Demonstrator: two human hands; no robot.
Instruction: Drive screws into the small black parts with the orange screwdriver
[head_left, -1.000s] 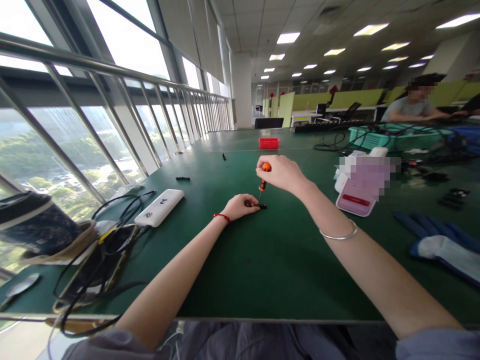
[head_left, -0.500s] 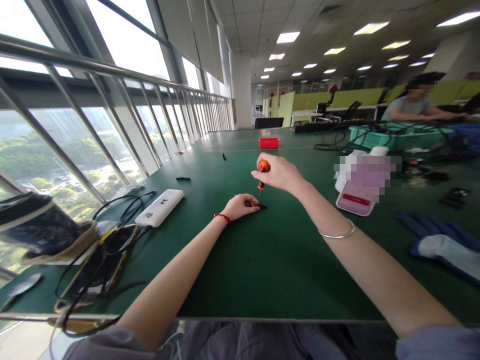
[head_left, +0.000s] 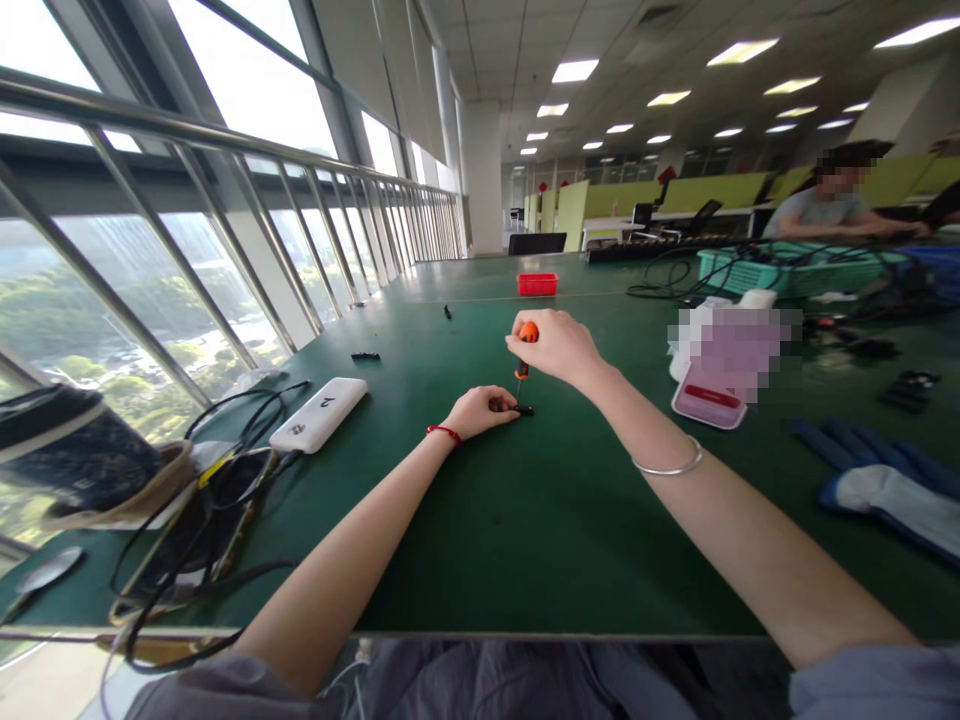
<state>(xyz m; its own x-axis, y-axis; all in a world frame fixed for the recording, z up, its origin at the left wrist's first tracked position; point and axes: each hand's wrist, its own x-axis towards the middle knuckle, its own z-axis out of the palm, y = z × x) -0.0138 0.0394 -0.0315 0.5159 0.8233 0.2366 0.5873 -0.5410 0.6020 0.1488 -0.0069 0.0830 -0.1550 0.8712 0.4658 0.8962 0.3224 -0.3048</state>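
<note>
In the head view my right hand [head_left: 561,345] grips the orange and black handle of a screwdriver [head_left: 523,372]. The screwdriver stands nearly upright, its shaft pointing down at a small black part [head_left: 526,410] on the green table [head_left: 495,560]. My left hand [head_left: 478,412] pinches the left end of that black part and holds it against the tabletop. Whether the tip sits in a screw is too small to make out. Farther off to the left lie two other small black pieces, one nearer [head_left: 365,356] and one farther [head_left: 448,312].
A red box [head_left: 538,285] stands beyond my hands. At left are a white power bank [head_left: 319,415], black cables and a spoon [head_left: 49,570]. To the right lie a pink-purple phone-like item [head_left: 709,400], blue-white gloves [head_left: 892,490] and a green basket [head_left: 795,270]; a person sits behind it.
My right hand has shifted very slightly and its fingers have turned a little around the screwdriver handle. The left hand and the black part stay in place.
</note>
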